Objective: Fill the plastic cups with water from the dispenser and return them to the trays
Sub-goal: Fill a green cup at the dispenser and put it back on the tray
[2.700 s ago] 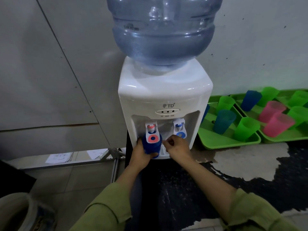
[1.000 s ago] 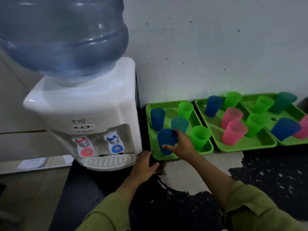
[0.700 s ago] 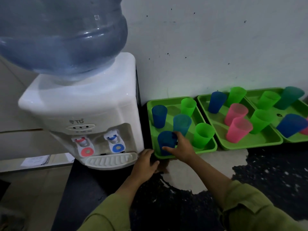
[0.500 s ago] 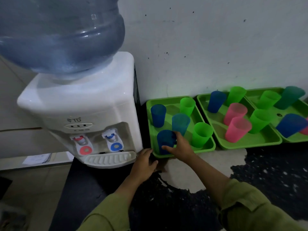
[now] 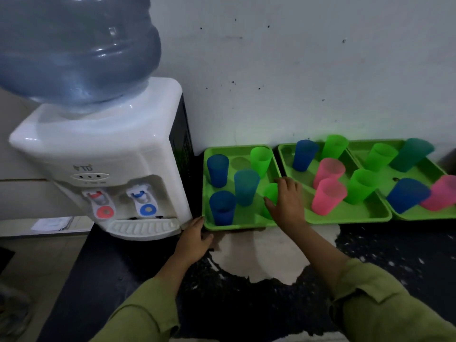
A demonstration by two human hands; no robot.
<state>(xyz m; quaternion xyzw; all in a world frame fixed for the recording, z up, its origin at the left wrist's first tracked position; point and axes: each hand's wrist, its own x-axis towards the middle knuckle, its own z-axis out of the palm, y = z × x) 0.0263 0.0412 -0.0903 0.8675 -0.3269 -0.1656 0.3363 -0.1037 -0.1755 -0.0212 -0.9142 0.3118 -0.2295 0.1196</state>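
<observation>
The white water dispenser (image 5: 111, 154) stands at the left with its red and blue taps free. Beside it, the left green tray (image 5: 237, 148) holds several cups. A dark blue cup (image 5: 222, 208) stands upright at the tray's front left corner, apart from both hands. My right hand (image 5: 286, 201) wraps around the green cup (image 5: 271, 193) at the tray's front right, thumb on its left side, and hides most of it. My left hand (image 5: 195, 239) rests on the counter with its fingertips at the tray's front left corner, holding nothing.
A teal cup (image 5: 245, 187), a blue cup (image 5: 217, 170) and a green cup (image 5: 260, 160) stand further back in the left tray. The middle tray (image 5: 345, 217) and right tray (image 5: 419, 215) carry pink, green, blue and teal cups. The large bottle (image 5: 74, 45) overhangs the dispenser. A wall is close behind.
My right hand let go of the dark blue cup at the tray's front left and moved right onto the green cup. My left hand has barely moved.
</observation>
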